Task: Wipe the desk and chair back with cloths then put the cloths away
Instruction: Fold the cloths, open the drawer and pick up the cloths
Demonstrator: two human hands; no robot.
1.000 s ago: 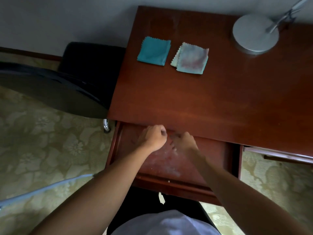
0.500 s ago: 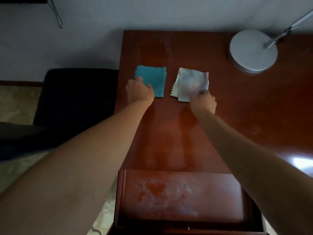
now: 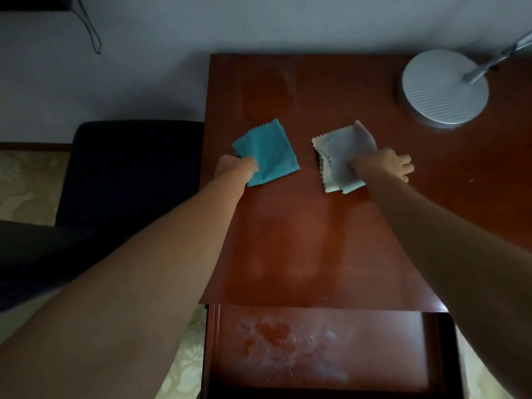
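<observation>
On the reddish-brown desk (image 3: 302, 240) my left hand (image 3: 234, 168) grips the near left edge of a folded teal cloth (image 3: 269, 152), which is lifted and tilted. My right hand (image 3: 385, 165) holds the right side of a pale grey-green folded cloth (image 3: 336, 156), whose zigzag edges fan out on the left. Both cloths are over the desk's middle. The dark chair (image 3: 129, 174) stands left of the desk, apart from both hands.
An open drawer (image 3: 316, 347) with a dusty, smeared bottom juts out below the desk's front edge. A round silver lamp base (image 3: 443, 87) sits at the far right. A wall is behind, with a cable (image 3: 92, 30) hanging at top left.
Both hands left the open drawer, reached across the desk and took hold of the cloths. Both cloths have shifted and turned in the hands' hold.
</observation>
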